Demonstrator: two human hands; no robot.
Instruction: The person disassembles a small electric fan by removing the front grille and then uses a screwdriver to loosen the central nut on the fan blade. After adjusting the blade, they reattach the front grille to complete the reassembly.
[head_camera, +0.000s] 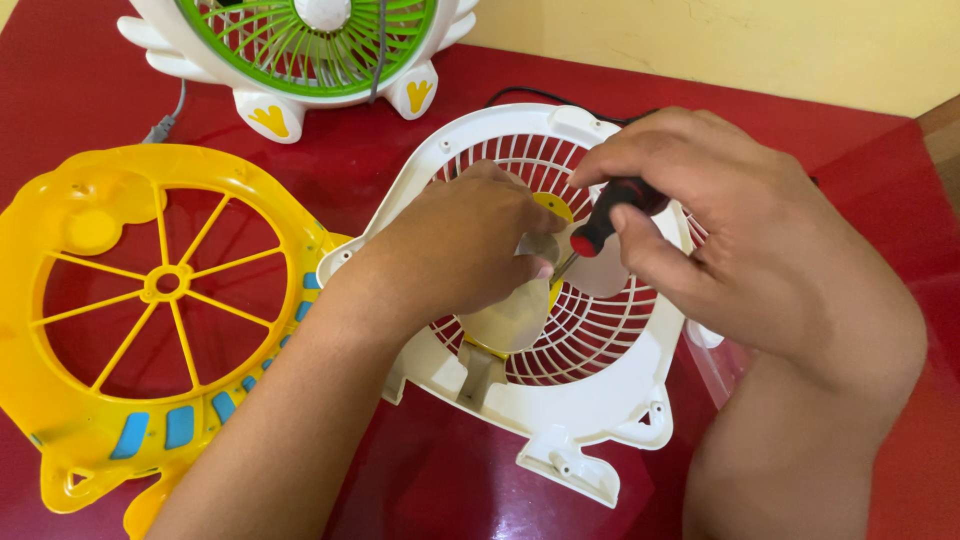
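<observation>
A white fan housing (600, 385) with a round grille lies flat on the red table. Translucent fan blades (505, 320) sit at its centre. My left hand (455, 245) rests on the hub and pinches the blade there. My right hand (740, 235) grips a screwdriver (605, 215) with a black and red handle. Its metal tip points down-left at the hub, just beside my left fingertips. A yellow part (553, 207) shows behind the hub.
A yellow fan cover (120, 400) with spokes and blue slots lies at the left, overlapping the white housing's edge. A whole white fan with a green grille (310, 45) stands at the back. A grey cable (165, 120) and a black cable (540, 97) run across the table.
</observation>
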